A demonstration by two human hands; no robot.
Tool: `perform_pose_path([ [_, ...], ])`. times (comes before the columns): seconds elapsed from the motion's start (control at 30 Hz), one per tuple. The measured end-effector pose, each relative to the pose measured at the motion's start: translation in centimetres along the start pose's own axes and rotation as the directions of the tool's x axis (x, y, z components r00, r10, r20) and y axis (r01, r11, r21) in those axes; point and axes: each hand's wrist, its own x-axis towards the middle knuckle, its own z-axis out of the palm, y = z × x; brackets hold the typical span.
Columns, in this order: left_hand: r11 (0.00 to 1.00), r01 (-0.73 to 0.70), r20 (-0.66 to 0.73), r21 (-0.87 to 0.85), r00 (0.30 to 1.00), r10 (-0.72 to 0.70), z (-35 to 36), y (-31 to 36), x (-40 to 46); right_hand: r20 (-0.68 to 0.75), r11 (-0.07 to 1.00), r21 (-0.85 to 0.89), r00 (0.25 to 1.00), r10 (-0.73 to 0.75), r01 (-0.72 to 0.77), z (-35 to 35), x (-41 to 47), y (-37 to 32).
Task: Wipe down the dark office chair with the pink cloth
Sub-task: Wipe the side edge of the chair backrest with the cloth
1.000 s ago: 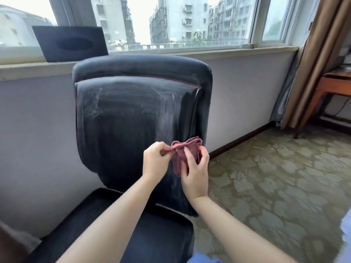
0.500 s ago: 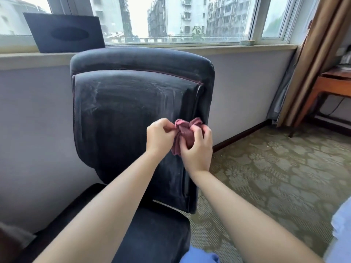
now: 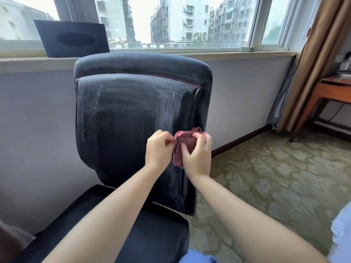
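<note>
- A dark tissue box [image 3: 73,37] stands on the window sill [image 3: 22,62] toward its left end, behind the chair; no print on it can be read.
- The dark office chair [image 3: 133,111] faces the camera, its backrest streaked with pale smears across the upper panel, its seat reaching toward the lower left corner of the view.
- The left hand [image 3: 159,149] is curled, thumb and fingertips pinching the left edge of the pink cloth [image 3: 183,147].
- The cloth is bunched between both hands, in front of the backrest's right edge, about mid-height; whether it touches the chair I cannot tell.
- The right hand [image 3: 198,154] grips the cloth's right side, fingers folded over the wad.
- A small dish [image 3: 247,48] sits near the sill's right end; a curtain [image 3: 313,63] and a wooden table [image 3: 334,92] stand further right.
- Risk, as I judge it: wiping with a crumpled wad could merely spread the smears; a loose pinch could let the cloth drop onto the carpet [image 3: 275,177].
- No brand, label or writing is legible anywhere.
</note>
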Motion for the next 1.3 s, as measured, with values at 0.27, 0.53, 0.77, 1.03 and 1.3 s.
perform_pose_path([
  [0.27, 0.997, -0.003, -0.127, -0.079, 0.992, -0.007, 0.0, 3.0, 6.3, -0.152, 0.993, -0.095, 0.984, -0.09, 0.076, 0.6, 5.4, -3.1],
  [0.53, 0.999, 0.009, -0.126, -0.052, 0.992, -0.015, 2.8, -2.3, -1.2, -0.097, 0.996, -0.081, 0.995, 0.017, -0.025, 2.6, -1.9, 2.7],
  [0.77, 0.996, 0.074, -0.005, 0.059, 0.997, -0.074, 3.7, -6.1, -6.6, 0.092, 0.981, -0.076, 0.979, 0.185, -0.178, 2.8, -7.7, 5.1],
  [1.03, 0.995, 0.084, -0.031, 0.054, 0.996, -0.083, 1.6, -2.8, -4.8, 0.074, 0.991, -0.014, 0.988, 0.135, -0.134, 0.6, -3.5, 1.5],
  [1.3, 0.994, 0.02, -0.188, -0.108, 0.981, -0.04, -0.7, 3.8, 4.5, -0.087, 0.999, 0.042, 0.996, -0.025, 0.029, -1.3, 7.0, -5.2],
])
